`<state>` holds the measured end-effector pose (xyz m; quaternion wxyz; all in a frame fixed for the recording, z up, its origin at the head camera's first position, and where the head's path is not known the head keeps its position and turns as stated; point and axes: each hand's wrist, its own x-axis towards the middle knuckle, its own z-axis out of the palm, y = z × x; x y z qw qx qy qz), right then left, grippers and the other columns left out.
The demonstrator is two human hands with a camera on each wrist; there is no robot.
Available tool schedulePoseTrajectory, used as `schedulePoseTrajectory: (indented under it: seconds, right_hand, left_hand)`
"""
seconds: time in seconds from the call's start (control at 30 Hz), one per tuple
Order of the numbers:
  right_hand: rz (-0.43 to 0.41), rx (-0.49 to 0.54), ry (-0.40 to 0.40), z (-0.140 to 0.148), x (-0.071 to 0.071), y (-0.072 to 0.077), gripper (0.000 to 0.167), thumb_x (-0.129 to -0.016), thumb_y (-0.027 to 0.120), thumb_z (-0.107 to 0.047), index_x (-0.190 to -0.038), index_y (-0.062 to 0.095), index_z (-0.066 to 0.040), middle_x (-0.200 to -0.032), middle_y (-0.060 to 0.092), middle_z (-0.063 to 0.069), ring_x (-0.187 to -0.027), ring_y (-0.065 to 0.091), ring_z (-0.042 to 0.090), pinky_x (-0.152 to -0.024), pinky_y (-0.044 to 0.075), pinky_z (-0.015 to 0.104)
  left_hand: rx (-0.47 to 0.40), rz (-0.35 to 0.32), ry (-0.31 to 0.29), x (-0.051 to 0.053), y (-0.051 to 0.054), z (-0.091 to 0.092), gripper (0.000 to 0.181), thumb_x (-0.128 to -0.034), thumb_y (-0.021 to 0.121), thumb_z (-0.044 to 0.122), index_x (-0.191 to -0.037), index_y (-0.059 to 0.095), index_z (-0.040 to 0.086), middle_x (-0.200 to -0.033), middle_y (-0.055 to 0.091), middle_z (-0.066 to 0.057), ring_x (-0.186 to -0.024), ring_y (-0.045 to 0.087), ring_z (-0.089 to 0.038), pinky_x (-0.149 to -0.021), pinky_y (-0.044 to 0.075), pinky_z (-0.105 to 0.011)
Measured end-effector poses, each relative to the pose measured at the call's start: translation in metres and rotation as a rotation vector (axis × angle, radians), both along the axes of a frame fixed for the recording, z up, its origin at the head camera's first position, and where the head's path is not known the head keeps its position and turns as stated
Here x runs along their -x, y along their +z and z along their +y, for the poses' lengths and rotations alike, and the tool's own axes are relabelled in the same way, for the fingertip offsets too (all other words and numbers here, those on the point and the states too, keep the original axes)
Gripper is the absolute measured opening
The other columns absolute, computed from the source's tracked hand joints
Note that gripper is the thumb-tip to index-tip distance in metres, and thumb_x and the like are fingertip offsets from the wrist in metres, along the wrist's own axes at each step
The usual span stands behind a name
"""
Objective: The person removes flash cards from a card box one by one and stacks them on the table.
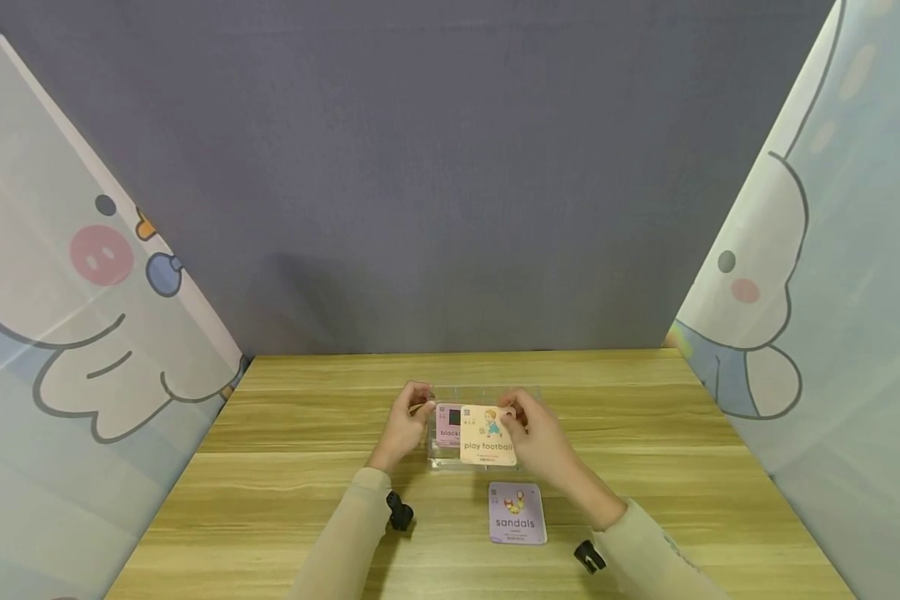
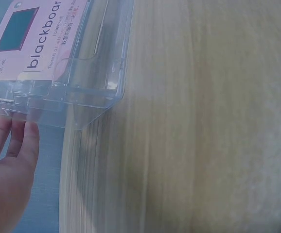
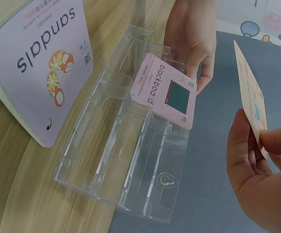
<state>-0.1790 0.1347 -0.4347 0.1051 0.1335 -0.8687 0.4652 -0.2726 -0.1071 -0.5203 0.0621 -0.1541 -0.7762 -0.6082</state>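
Observation:
A clear plastic rack (image 3: 109,141) with several slots stands on the table, a pink "blackboard" card (image 1: 447,424) in its left part. My left hand (image 1: 405,427) grips the rack's left end, thumb at the front and fingers behind, as the left wrist view also shows on the rack (image 2: 87,92). My right hand (image 1: 537,432) pinches a cream "play football" card (image 1: 487,437) between thumb and fingers. In the head view that card overlaps the rack; the right wrist view shows the card (image 3: 252,94) apart from it. Nearer me lies a purple "sandals" card stack (image 1: 517,513).
The wooden table (image 1: 285,500) ends at a dark grey curtain (image 1: 450,183) behind the rack. Cartoon-printed cloths hang on the left (image 1: 37,250) and right (image 1: 855,292). A black strap piece shows at each sleeve cuff, left (image 1: 400,511) and right (image 1: 590,557).

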Motion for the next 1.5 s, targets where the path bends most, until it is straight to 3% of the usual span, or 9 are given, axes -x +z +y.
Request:
schedulePoseTrajectory:
  seconds: [0.3, 0.43, 0.7, 1.5]
  right_hand:
    - [-0.011, 0.003, 0.007, 0.006, -0.003, -0.003, 0.019, -0.098, 0.061, 0.003, -0.113, 0.062, -0.008, -0.085, 0.058, 0.0, -0.072, 0.055, 0.015, -0.056, 0.049, 0.024]
    - [-0.023, 0.014, 0.009, 0.008, -0.006, -0.003, 0.018, -0.098, 0.061, 0.004, -0.113, 0.063, -0.007, -0.085, 0.058, 0.001, -0.071, 0.055, 0.016, -0.056, 0.049, 0.024]
    - [-0.043, -0.002, -0.009, 0.011, -0.01, -0.001, 0.019, -0.097, 0.063, 0.004, -0.113, 0.063, -0.007, -0.082, 0.056, 0.0, -0.07, 0.053, 0.016, -0.056, 0.047, 0.023]
    - [-0.074, -0.023, 0.007, 0.021, -0.019, -0.005, 0.018, -0.097, 0.063, 0.003, -0.113, 0.063, -0.005, -0.081, 0.053, 0.0, -0.067, 0.049, 0.015, -0.054, 0.04, 0.021]
  left_hand:
    - [-0.017, -0.01, 0.008, 0.001, -0.001, 0.001, 0.026, -0.1009, 0.059, -0.001, -0.126, 0.055, 0.004, -0.12, 0.06, -0.021, -0.118, 0.057, -0.038, -0.1, 0.049, -0.053]
    - [-0.017, 0.002, 0.008, 0.001, -0.001, 0.002, 0.027, -0.1011, 0.057, -0.003, -0.127, 0.054, 0.0, -0.121, 0.059, -0.026, -0.119, 0.056, -0.042, -0.101, 0.047, -0.057]
    - [-0.017, 0.008, -0.011, -0.021, 0.031, 0.004, 0.024, -0.1005, 0.056, -0.007, -0.124, 0.055, -0.004, -0.119, 0.057, -0.032, -0.117, 0.056, -0.045, -0.1, 0.047, -0.058]
    - [-0.027, 0.016, -0.014, -0.023, 0.034, 0.005, 0.023, -0.0995, 0.056, -0.009, -0.123, 0.055, -0.005, -0.119, 0.057, -0.032, -0.116, 0.056, -0.046, -0.099, 0.048, -0.057]
